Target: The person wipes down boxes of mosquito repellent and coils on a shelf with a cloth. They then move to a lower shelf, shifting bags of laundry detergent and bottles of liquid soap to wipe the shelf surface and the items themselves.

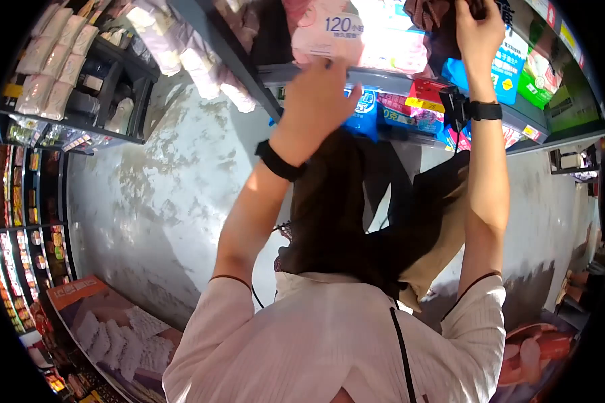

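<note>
My left hand (319,101), slightly blurred, is at the front edge of the shelf, just below a pink and white package (333,37) printed with "120". Its thumb stands apart from the fingers, and nothing shows in its grasp. Farther right, my right hand (480,33) reaches up over the shelf goods with its fingers closed on a dark brown, crinkled item (444,27) at the top edge of the view. A blue and white package (507,64) lies beside that hand. Both wrists wear black bands.
The grey shelf (383,80) runs across in front of me, with blue packs (363,114) on the level below. A green package (543,74) sits at its right end. Product racks (27,221) line the left side, and a printed box (107,329) stands lower left.
</note>
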A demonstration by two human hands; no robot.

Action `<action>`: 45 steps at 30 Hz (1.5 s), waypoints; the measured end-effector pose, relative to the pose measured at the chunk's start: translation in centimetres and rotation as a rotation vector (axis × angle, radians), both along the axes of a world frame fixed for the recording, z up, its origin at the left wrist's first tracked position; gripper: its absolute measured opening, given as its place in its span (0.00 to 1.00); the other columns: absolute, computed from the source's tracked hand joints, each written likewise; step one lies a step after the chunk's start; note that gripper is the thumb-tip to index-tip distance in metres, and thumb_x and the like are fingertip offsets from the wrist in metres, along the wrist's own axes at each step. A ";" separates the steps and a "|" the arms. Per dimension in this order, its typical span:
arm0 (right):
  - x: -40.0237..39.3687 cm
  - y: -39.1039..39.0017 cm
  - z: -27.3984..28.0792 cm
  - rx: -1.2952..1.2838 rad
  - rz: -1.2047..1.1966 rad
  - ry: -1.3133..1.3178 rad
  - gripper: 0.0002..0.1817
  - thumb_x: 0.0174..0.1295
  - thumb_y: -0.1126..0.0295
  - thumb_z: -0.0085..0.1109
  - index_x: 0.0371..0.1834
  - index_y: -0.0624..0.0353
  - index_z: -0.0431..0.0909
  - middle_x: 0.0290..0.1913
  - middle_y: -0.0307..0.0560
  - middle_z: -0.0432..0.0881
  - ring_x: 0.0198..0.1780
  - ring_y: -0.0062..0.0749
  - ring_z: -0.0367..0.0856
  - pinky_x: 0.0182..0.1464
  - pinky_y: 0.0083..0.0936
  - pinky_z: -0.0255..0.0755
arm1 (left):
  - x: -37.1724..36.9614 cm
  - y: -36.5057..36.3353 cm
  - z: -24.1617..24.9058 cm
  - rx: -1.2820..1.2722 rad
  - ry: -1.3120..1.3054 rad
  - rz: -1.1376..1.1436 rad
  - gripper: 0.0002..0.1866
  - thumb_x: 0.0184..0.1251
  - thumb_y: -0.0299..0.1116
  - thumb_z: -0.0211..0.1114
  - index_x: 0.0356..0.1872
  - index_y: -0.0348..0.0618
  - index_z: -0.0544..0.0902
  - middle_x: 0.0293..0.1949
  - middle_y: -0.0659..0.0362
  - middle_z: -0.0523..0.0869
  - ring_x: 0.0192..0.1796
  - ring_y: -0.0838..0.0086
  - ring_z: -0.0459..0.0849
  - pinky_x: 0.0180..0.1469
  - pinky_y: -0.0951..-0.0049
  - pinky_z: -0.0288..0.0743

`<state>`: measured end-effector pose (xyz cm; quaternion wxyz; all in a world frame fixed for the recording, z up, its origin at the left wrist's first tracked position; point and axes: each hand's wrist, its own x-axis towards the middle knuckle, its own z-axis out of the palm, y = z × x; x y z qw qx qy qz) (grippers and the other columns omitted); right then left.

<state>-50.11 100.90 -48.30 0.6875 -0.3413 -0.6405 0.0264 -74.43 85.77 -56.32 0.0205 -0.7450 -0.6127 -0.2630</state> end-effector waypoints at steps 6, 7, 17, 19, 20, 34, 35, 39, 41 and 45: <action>-2.3 -3.6 -3.5 -0.038 -0.278 -0.397 0.27 0.63 0.81 0.49 0.68 0.63 0.78 0.65 0.63 0.78 0.63 0.56 0.81 0.69 0.39 0.72 | -0.8 3.0 2.5 0.152 -0.145 0.000 0.12 0.66 0.41 0.71 0.43 0.46 0.85 0.34 0.52 0.92 0.35 0.54 0.92 0.36 0.59 0.85; -2.0 -2.8 -4.1 0.014 -0.274 -0.426 0.23 0.62 0.73 0.56 0.62 0.59 0.81 0.61 0.63 0.81 0.59 0.57 0.82 0.62 0.44 0.76 | -0.1 2.9 3.2 0.116 -0.145 0.027 0.11 0.67 0.39 0.71 0.45 0.46 0.85 0.36 0.53 0.92 0.36 0.59 0.92 0.36 0.62 0.84; -0.3 -5.2 -4.3 -0.091 -0.037 -0.507 0.28 0.57 0.78 0.64 0.64 0.54 0.80 0.58 0.61 0.83 0.58 0.60 0.82 0.59 0.43 0.79 | 5.1 8.8 3.8 0.495 -0.284 -0.275 0.22 0.65 0.38 0.74 0.57 0.41 0.82 0.31 0.57 0.89 0.30 0.63 0.89 0.33 0.63 0.80; -1.2 -6.7 -4.0 -0.270 0.111 -0.395 0.29 0.55 0.80 0.65 0.63 0.53 0.80 0.51 0.61 0.87 0.53 0.60 0.86 0.56 0.40 0.81 | 5.0 8.8 4.4 0.330 -0.315 -0.282 0.26 0.67 0.39 0.74 0.59 0.35 0.80 0.27 0.55 0.90 0.27 0.65 0.89 0.31 0.68 0.80; -1.6 -7.0 -3.8 -0.338 0.174 -0.313 0.30 0.54 0.81 0.66 0.64 0.52 0.80 0.53 0.62 0.87 0.54 0.57 0.87 0.56 0.36 0.82 | 4.6 9.1 4.4 0.343 -0.310 -0.283 0.26 0.67 0.39 0.74 0.59 0.35 0.80 0.27 0.55 0.90 0.27 0.65 0.89 0.31 0.68 0.80; 0.3 -4.9 -3.4 -0.488 0.513 -0.274 0.30 0.58 0.84 0.70 0.66 0.57 0.79 0.59 0.48 0.87 0.62 0.32 0.85 0.64 0.29 0.78 | 3.0 8.8 4.2 -0.088 -1.030 -0.516 0.11 0.77 0.36 0.66 0.40 0.36 0.82 0.32 0.60 0.86 0.36 0.79 0.88 0.41 0.78 0.83; 0.4 -4.8 -3.3 -0.488 0.513 -0.272 0.30 0.58 0.84 0.70 0.66 0.57 0.79 0.59 0.48 0.87 0.62 0.32 0.85 0.64 0.29 0.78 | 2.9 8.9 4.0 -0.059 -1.070 -0.530 0.11 0.78 0.35 0.64 0.41 0.36 0.82 0.36 0.59 0.86 0.40 0.77 0.89 0.46 0.77 0.85; 0.4 -5.2 -2.5 -0.493 0.525 -0.332 0.30 0.60 0.80 0.72 0.68 0.55 0.77 0.59 0.51 0.86 0.61 0.37 0.86 0.64 0.31 0.79 | 2.6 8.4 4.7 -0.173 -1.379 -0.510 0.11 0.79 0.33 0.60 0.48 0.34 0.81 0.43 0.54 0.86 0.48 0.70 0.89 0.54 0.67 0.86; 0.4 -5.4 -2.2 -0.490 0.510 -0.358 0.31 0.61 0.79 0.72 0.69 0.54 0.76 0.59 0.53 0.86 0.60 0.39 0.87 0.64 0.32 0.79 | 2.7 8.1 5.2 -0.193 -1.685 -0.411 0.11 0.79 0.33 0.58 0.50 0.35 0.78 0.46 0.50 0.85 0.48 0.66 0.88 0.55 0.65 0.86; 0.7 -5.3 -2.1 -0.419 0.507 -0.412 0.31 0.65 0.80 0.68 0.71 0.53 0.73 0.61 0.55 0.85 0.63 0.44 0.85 0.65 0.34 0.77 | 2.1 8.7 5.5 -0.275 -1.761 -0.489 0.14 0.80 0.35 0.55 0.55 0.34 0.76 0.49 0.49 0.84 0.50 0.62 0.88 0.55 0.63 0.86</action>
